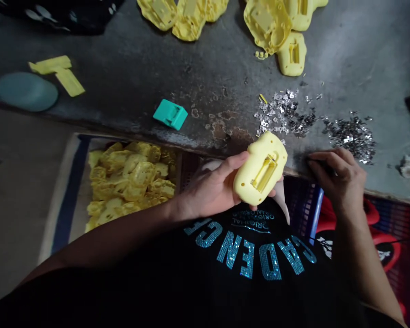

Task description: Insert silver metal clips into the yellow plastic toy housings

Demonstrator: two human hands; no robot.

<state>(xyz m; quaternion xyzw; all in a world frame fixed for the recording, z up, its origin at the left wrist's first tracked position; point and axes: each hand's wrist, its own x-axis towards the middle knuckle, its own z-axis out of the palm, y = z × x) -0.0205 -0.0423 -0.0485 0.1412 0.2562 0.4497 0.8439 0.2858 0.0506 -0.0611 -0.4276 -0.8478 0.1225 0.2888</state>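
Note:
My left hand [215,189] grips a yellow plastic shell [276,166], its rounded outer face turned up and a rectangular battery slot showing in the middle. Small screw holes dot the shell near its edge. My right hand [345,177] rests at the table's front edge with thumb and forefinger pinched together; whatever is between them is too small or hidden to make out. Just beyond it lies a heap of small shiny metal pieces [353,136]. A second scatter of metal contact plates [283,111] spreads behind the held shell.
More yellow shells [266,23] lie at the back of the grey table [123,73]. A teal plastic block [171,114] sits near the front edge. At left are yellow strips [66,75] and a bluish oval [27,91]. Below stands a sack of yellow shells [133,177]; red items [376,232] fill a crate.

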